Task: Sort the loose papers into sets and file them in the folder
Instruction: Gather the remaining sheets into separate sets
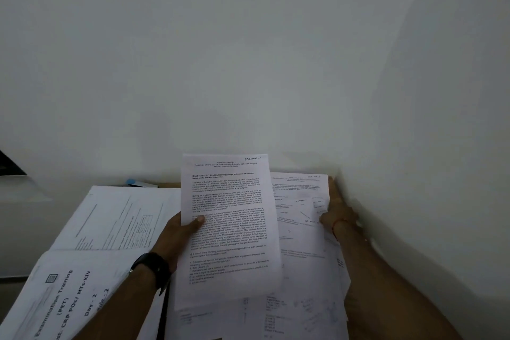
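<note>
While the left hand (179, 232) grips 1 printed sheet (229, 229) by its left edge, thumb on the front, the sheet is raised over the loose papers (300, 270) spread on the wooden table (335, 188). Handwritten at its top: "SECTION - 1". Right hand (338, 219) sits at the pile's right edge, close to the wall (248, 63); blurred, so whether it grasps anything cannot be told. Booklet (63, 298) marked "Examination Training" lies at left. Black watch (150, 268) on left wrist.

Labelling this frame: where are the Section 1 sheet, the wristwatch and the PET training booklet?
Section 1 sheet (229, 201), head view, middle of its printed text.
wristwatch (150, 266), head view, black band on the left wrist.
PET training booklet (69, 303), head view, printed cover title.
</note>
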